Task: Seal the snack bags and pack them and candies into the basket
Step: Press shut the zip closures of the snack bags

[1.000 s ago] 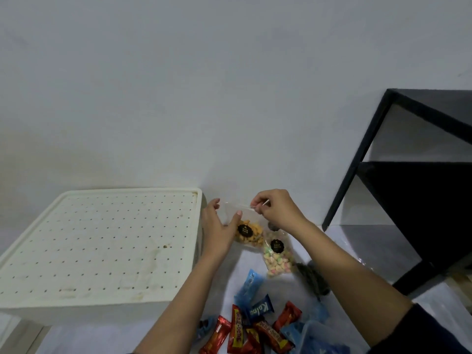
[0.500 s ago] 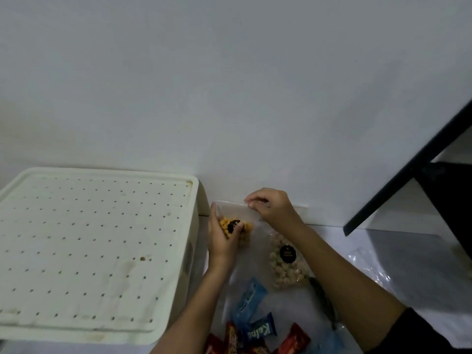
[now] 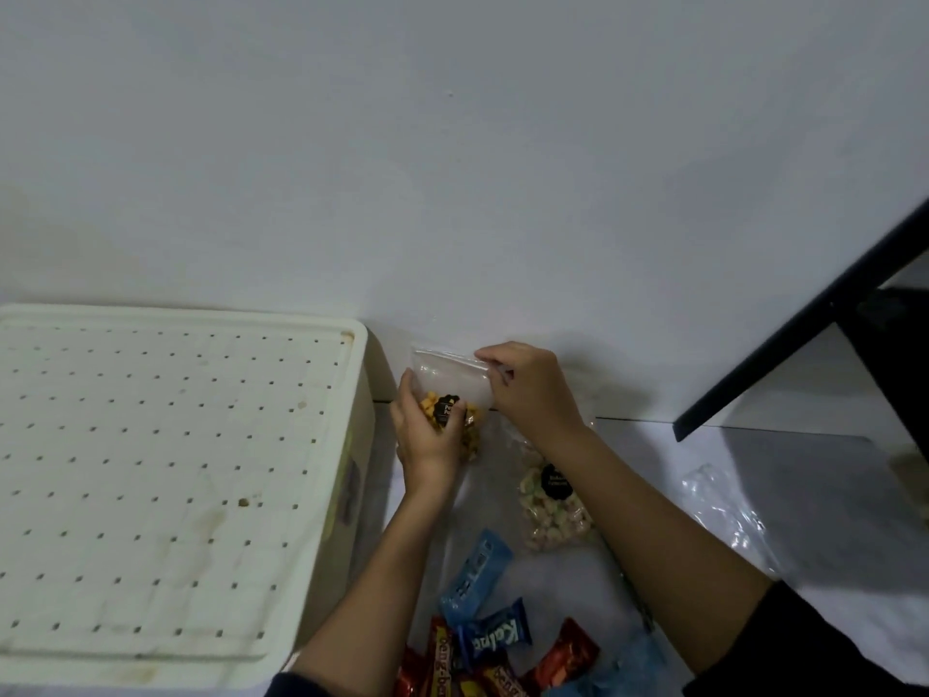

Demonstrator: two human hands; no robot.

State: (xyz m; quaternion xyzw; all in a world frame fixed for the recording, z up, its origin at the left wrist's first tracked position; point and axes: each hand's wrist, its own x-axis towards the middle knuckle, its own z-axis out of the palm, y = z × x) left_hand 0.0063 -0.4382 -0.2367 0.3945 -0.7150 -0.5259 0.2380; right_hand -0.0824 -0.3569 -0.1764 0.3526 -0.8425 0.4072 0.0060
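Two grips on one bag: my right grip [image 3: 528,389] pinches the seal strip at the top right corner of the clear snack bag [image 3: 447,379], and my left grip [image 3: 425,445] curls round its filled bottom, holding it upright near the wall. To seal well, I judge: keep the strip taut and run the pinch across its full width. Film thin, slick, crinkly; orange nuggets lumpy behind a black label [image 3: 446,410]. Second bag [image 3: 553,500], pastel puffs, lies flat under my right wrist. Glossy wrapped candies [image 3: 495,638] nearer me. Hard white perforated box [image 3: 176,470] to the left; cannot tell if it is the basket
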